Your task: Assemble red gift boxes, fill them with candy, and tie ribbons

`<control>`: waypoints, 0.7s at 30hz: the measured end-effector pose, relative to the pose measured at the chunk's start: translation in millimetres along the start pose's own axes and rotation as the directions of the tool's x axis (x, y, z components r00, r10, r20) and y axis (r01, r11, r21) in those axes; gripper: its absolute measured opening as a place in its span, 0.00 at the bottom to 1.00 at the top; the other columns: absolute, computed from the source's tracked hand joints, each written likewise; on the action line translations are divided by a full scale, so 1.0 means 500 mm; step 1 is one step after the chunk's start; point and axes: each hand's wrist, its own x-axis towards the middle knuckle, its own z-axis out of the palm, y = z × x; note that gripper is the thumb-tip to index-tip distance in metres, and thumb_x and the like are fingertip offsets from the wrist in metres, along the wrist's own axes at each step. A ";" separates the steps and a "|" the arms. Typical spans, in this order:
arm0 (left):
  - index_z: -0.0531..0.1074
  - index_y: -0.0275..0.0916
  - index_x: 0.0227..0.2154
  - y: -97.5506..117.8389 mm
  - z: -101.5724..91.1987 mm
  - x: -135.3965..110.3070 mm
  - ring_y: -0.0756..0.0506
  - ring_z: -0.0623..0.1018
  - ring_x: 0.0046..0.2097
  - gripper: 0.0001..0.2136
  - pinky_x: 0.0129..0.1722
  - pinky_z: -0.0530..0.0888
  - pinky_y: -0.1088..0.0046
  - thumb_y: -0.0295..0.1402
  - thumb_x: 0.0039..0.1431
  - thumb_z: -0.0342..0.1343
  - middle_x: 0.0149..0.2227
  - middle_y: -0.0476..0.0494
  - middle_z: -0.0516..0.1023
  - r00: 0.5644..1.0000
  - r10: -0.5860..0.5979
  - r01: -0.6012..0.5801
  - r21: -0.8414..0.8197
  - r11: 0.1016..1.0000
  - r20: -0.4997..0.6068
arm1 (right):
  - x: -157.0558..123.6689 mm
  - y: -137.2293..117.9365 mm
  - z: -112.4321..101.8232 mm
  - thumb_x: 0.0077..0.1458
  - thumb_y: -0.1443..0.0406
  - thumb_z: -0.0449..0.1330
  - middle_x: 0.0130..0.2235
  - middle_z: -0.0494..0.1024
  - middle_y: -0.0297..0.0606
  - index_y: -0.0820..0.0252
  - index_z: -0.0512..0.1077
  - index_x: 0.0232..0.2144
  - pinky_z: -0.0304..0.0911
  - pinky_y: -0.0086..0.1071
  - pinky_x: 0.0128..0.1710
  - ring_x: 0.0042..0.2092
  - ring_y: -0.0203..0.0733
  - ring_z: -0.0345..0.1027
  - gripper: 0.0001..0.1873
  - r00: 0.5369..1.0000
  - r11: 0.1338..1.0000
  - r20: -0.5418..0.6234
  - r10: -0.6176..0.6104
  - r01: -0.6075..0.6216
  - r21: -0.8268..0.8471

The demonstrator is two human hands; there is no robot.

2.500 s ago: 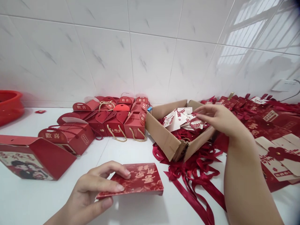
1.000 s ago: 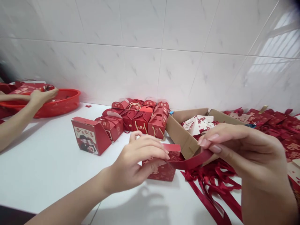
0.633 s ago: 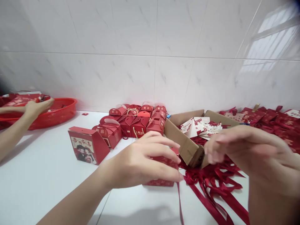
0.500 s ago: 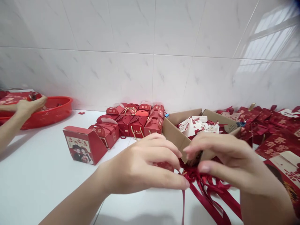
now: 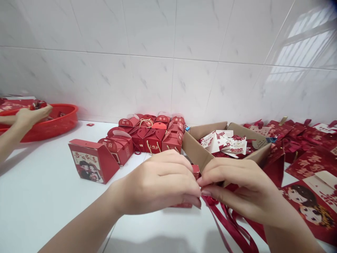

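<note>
presently, work on one red box (image 5: 195, 170) appears part-way: it sits on the surface (image 5: 65, 207) behind the left hand (image 5: 158, 186), just in front of the carton (image 5: 196, 151), mostly hidden, so its closure cannot be read. left hand arches over it, fingers curled, tips meeting those of the right hand (image 5: 237, 189). right grip: thumb and forefinger brought close to the left fingertips; whether either grip pinches a strip of ribbon, cannot tell, as the contact point is covered. loose dark-red ribbons (image 5: 233, 228) trail over the surface just below the right hand, not seen to be tied to anything. done, by my judgement: a cluster of handled boxes (image 5: 150, 135) stands folded up against the wall side, some with gold cords; a picture box (image 5: 89, 168) with a printed couple stands upright nearby. left, as judged: the box at hand looks unfinished, and white-and-red cards (image 5: 235, 144) lie jumbled in the open carton. at right, many red packets (image 5: 308, 163), several with ribbon loops; their stage is unclear. far left, a co-worker's hand (image 5: 30, 116) is over a red basin (image 5: 61, 123).
</note>
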 end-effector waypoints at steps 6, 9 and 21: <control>0.77 0.37 0.34 -0.001 -0.001 -0.008 0.45 0.79 0.35 0.06 0.43 0.77 0.68 0.21 0.57 0.58 0.31 0.43 0.82 0.999 -0.002 -0.001 -0.099 0.995 -0.032 | -0.001 0.003 0.009 0.57 0.74 0.57 0.35 0.79 0.37 0.59 0.73 0.41 0.70 0.27 0.35 0.37 0.35 0.73 0.11 0.997 0.998 -0.045 -0.063 0.064 0.026; 0.78 0.40 0.35 0.000 -0.002 -0.009 0.46 0.79 0.33 0.07 0.41 0.78 0.68 0.23 0.58 0.57 0.31 0.44 0.82 0.999 0.004 -0.010 -0.121 0.993 -0.050 | 0.000 0.003 0.008 0.57 0.75 0.57 0.34 0.79 0.36 0.59 0.74 0.40 0.70 0.26 0.34 0.35 0.34 0.73 0.11 0.997 0.996 -0.035 -0.063 0.065 0.055; 0.76 0.38 0.31 -0.003 0.011 0.005 0.47 0.77 0.30 0.05 0.34 0.77 0.70 0.22 0.52 0.62 0.28 0.44 0.80 0.999 -0.014 0.005 -0.265 0.964 -0.033 | -0.001 0.000 0.015 0.54 0.76 0.56 0.28 0.75 0.38 0.63 0.71 0.32 0.68 0.27 0.30 0.30 0.35 0.70 0.07 0.987 0.986 -0.060 -0.149 0.153 0.063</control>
